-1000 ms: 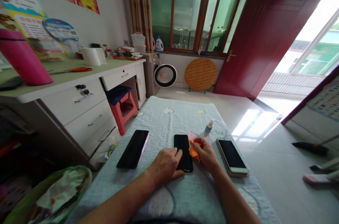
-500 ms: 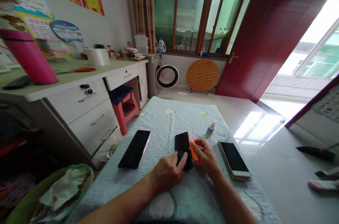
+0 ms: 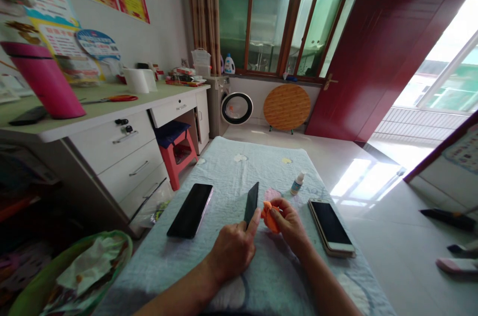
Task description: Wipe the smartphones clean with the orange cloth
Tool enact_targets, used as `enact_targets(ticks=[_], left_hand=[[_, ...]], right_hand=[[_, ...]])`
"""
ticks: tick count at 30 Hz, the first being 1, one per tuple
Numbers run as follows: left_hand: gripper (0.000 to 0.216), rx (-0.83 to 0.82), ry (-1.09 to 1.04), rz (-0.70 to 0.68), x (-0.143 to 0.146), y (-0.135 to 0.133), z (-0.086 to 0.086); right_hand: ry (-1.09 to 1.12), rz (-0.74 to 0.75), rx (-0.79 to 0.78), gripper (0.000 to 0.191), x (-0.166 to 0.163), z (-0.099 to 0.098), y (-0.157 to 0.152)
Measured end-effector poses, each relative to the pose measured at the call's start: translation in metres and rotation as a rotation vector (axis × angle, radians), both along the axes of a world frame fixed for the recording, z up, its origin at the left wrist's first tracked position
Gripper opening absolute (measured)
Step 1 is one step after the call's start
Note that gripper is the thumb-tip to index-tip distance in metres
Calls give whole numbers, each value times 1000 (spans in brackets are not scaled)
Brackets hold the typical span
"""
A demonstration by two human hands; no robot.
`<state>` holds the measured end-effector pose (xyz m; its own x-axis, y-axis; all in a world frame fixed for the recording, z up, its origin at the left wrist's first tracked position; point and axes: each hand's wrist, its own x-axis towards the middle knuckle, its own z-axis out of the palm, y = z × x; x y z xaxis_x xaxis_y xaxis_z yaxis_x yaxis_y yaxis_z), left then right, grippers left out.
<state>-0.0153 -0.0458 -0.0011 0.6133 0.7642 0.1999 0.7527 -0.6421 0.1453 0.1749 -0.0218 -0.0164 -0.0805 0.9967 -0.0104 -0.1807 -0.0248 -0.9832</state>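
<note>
My left hand (image 3: 235,245) is closed on the lower end of a dark smartphone (image 3: 251,202), which is tilted up on its edge so that its face looks narrow. Close to its right side, my right hand (image 3: 289,224) pinches a bunched orange cloth (image 3: 271,217). A small gap seems to lie between cloth and phone. Left of my hands a black smartphone (image 3: 190,210) lies flat on the table. On the right rests a white-framed smartphone (image 3: 331,228), screen up. A small white-capped spray bottle (image 3: 298,184) stands beyond my right hand.
A pale blue patterned cloth covers the table (image 3: 231,161). At the lower left stands a green bin (image 3: 127,251) with crumpled paper in it. A red stool (image 3: 177,156) is by the white desk (image 3: 112,149), which carries a pink flask (image 3: 47,81).
My left hand has turned the phone from nearly face-up onto its edge. My right hand with the orange cloth has shifted very slightly left and stays beside the phone.
</note>
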Motion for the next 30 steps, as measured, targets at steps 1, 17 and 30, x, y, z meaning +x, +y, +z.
enact_targets(ticks=[1,17,30], left_hand=[[74,-32,-41,35,-2,0,0],[78,-993,-1287,419,11,-16,-10],[78,-683,-587,409,-6,-9,12]], right_hand=[[-3,4,2,44,0,0,0],[-197,-164,130,38,7,-13,7],[-755,-237,481,8,-3,-14,5]])
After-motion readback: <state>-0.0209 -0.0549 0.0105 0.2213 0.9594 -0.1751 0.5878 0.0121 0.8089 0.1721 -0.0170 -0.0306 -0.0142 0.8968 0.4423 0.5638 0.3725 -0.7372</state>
